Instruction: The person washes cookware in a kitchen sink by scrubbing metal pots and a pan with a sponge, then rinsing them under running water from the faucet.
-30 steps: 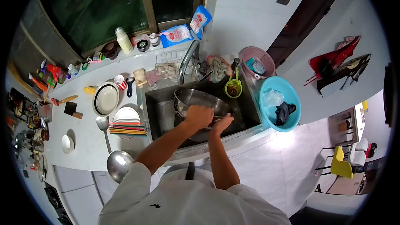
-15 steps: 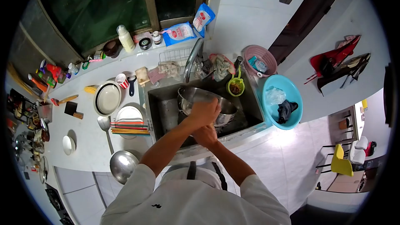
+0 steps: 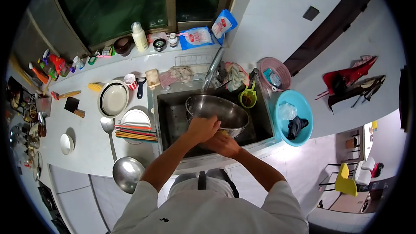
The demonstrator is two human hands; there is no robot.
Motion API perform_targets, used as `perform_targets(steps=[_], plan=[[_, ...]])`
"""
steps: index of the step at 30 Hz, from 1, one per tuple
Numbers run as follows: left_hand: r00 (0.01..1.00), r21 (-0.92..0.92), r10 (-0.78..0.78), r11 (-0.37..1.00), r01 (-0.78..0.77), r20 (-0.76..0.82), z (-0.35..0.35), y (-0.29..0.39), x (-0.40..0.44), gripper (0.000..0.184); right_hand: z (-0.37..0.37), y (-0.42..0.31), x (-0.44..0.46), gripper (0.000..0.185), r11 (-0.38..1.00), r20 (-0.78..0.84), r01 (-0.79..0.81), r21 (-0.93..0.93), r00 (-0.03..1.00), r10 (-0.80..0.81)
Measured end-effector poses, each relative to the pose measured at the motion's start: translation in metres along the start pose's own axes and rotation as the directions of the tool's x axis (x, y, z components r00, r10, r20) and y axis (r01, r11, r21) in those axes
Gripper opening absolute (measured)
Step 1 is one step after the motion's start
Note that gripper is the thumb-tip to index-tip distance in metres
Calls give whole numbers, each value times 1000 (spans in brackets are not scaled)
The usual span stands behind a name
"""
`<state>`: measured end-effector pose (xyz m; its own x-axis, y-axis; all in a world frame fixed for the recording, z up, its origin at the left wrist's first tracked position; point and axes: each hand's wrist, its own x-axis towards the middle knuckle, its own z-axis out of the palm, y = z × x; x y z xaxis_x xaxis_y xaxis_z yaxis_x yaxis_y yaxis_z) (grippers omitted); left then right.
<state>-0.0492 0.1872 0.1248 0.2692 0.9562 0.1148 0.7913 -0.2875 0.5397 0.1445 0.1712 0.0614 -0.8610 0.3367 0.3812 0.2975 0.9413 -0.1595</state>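
Note:
A large metal basin rests tilted in the dark sink, its opening facing away from me and to the left. My left hand is closed at the basin's near rim. Just below and to the right, my right hand lies against the outer near side of the basin, fingers bent. A small yellowish patch shows at its fingers, too small to name. The faucet rises behind the basin, and a green strainer with scraps inside sits at the sink's back right.
Left of the sink are a plate with chopsticks, stacked bowls, a cleaver, a small white bowl and a large ladle overhanging the counter edge. A blue tub and pink basket stand right.
My hands moved from the basin's right side toward its near side, the right hand passing below the left. The basin has turned slightly, and the whole view has shifted.

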Motion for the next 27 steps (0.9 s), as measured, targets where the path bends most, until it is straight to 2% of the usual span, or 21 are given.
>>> perform_targets(steps=[1,3,5,7,9,10,12,13,15,16,17,19,20,21,22,23,24,25,26,27], plan=[[999,-10,32,999,-32,-38,5,-7,-6,27,-28,-2,-3,23,999,-36,-18,-44,999,16],[995,-22,51,998,-53,-80,9,-16,-16,26,-48,26,-2,18,982,-176,-187,36,966,190],[989,3,93,996,-93,-111,8,-22,-26,24,-63,57,7,9,871,-182,-491,4,856,484],[988,0,79,997,-79,-132,9,-28,-34,24,-71,94,36,35,722,-161,-692,24,710,686],[986,-3,64,998,-65,-155,5,-30,-38,24,-71,132,61,44,661,-99,-746,-80,666,739],[988,13,71,997,-69,-138,-1,-28,-40,25,-68,147,72,44,670,-92,-739,-75,674,733],[991,31,60,998,-57,-123,-2,-28,-43,27,-58,170,88,48,628,24,-754,-192,636,771],[992,101,77,993,-67,-101,0,-30,-45,33,-46,181,86,48,638,34,-747,-186,644,764],[994,172,84,983,-69,-77,2,-33,-47,40,-32,196,85,51,663,207,-698,-270,630,748],[991,218,106,972,-85,-84,2,-34,-47,46,-29,196,84,51,670,210,-693,-267,636,742],[987,264,129,959,-100,-93,2,-35,-47,51,-25,193,84,51,678,232,-695,-241,636,735],[995,278,57,960,-31,-84,1,-34,-50,51,-24,173,86,50,630,285,-773,79,623,728],[998,290,-6,957,25,-68,0,-33,-52,50,-21,158,87,48,505,318,-783,363,614,723],[997,293,-14,956,35,-76,-1,-32,-53,50,-10,141,88,48,210,395,-690,693,607,689],[995,332,-66,939,86,-72,-2,-29,-56,49,2,126,93,49,-157,463,-481,862,623,630],[991,371,-118,919,134,-66,-4,-27,-59,49,0,109,111,49,-160,467,-482,861,628,622],[989,374,-129,916,145,-67,-5,-24,-62,49,-15,87,133,47,-452,579,-361,816,522,627],[972,325,-212,917,233,-98,-5,-18,-63,46,-23,75,144,44,-693,694,-187,696,422,583],[948,272,-292,909,317,-127,-4,-13,-64,44,-7,78,140,44,-697,698,-190,691,424,577],[946,274,-295,907,321,-130,-4,-9,-64,44,19,88,135,39,-759,655,-112,642,595,467]])
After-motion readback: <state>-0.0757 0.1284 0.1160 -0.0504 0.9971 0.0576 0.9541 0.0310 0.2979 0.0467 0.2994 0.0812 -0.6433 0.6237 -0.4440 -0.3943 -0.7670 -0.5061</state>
